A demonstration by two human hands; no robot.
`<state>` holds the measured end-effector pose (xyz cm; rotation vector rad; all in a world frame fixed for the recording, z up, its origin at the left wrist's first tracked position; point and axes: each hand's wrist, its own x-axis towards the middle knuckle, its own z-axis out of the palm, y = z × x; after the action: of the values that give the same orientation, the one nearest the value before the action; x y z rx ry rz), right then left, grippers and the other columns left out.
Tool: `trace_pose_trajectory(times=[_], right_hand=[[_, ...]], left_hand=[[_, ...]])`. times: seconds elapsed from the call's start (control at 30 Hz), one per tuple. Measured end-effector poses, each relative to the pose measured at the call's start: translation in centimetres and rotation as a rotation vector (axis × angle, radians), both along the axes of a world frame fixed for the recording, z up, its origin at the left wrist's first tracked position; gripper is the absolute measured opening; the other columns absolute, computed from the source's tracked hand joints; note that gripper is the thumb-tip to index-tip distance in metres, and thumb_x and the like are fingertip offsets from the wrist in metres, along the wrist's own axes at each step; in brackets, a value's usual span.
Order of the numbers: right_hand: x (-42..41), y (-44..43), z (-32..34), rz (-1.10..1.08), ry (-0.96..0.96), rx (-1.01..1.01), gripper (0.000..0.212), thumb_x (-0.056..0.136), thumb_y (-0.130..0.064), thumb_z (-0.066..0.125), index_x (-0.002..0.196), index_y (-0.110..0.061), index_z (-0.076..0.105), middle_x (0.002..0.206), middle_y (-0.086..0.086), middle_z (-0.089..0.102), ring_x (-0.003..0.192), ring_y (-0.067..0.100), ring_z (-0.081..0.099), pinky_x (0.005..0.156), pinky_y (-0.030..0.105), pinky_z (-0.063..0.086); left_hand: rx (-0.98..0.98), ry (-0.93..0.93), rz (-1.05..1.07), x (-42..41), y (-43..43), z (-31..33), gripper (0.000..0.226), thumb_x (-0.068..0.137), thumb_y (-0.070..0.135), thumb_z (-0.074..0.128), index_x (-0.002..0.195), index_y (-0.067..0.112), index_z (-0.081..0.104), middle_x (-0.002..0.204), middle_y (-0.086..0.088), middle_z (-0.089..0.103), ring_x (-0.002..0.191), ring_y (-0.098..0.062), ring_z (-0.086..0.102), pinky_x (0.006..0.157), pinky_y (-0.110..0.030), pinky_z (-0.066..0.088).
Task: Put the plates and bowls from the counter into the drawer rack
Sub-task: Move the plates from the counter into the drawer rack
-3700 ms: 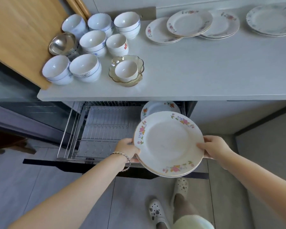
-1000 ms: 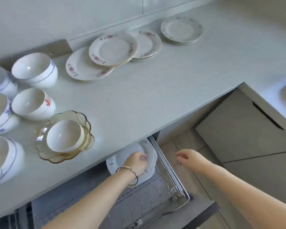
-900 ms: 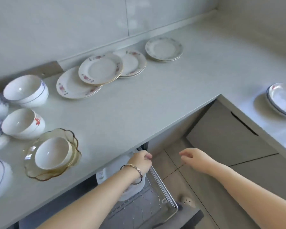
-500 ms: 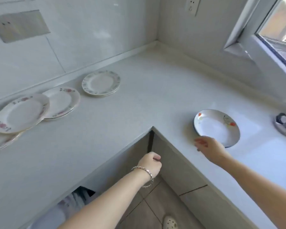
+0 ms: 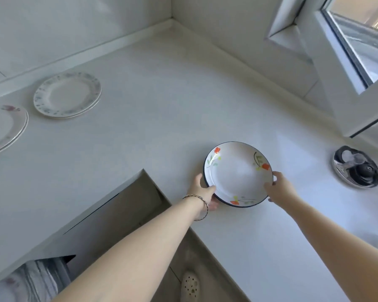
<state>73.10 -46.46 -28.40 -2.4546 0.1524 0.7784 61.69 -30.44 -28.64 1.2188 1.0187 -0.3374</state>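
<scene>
Both hands have hold of the plate (image 5: 238,173): the left hand (image 5: 200,189) curls round its rim at 8 o'clock with the thumb on top, and the right hand (image 5: 280,189) pinches the rim at 4 o'clock. Neither hand is nearer. The counter (image 5: 162,131) has the plate close to its inner corner edge; I cannot tell whether it rests there or hangs just clear. The drawer rack (image 5: 37,282) lies well apart, at 7 o'clock from the plate, so the carry likely runs down and left. The plate is round, shallow and white, with a dark rim and orange flowers.
</scene>
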Motion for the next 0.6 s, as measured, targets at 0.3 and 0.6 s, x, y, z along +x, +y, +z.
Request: trace_pose_trajectory(times=[0.3, 0.6], right_hand=[[-1.8, 0.1, -0.3, -0.22, 0.11, 0.293, 0.048, 0.089, 0.01, 0.039, 0.136, -0.004, 0.043, 0.101, 0.017, 0.058, 0.087, 0.036, 0.058, 0.081, 0.04, 0.05], [-13.9, 7.7, 3.5, 0.086, 0.085, 0.395, 0.045, 0.091, 0.005, 0.044, 0.131, -0.014, 0.048, 0.098, 0.014, 0.065, 0.074, 0.027, 0.062, 0.072, 0.035, 0.053]], left_hand=[[0.048, -0.041, 0.05, -0.9, 0.5, -1.6, 0.072, 0.087, 0.003, 0.048, 0.147, 0.03, 0.02, 0.137, 0.001, 0.045, 0.108, -0.031, 0.06, 0.087, -0.048, 0.055], [0.103, -0.125, 0.25, -17.8, 6.0, 1.3, 0.064, 0.086, 0.007, 0.05, 0.138, 0.034, 0.024, 0.103, -0.009, 0.065, 0.074, -0.023, 0.068, 0.061, -0.022, 0.059]])
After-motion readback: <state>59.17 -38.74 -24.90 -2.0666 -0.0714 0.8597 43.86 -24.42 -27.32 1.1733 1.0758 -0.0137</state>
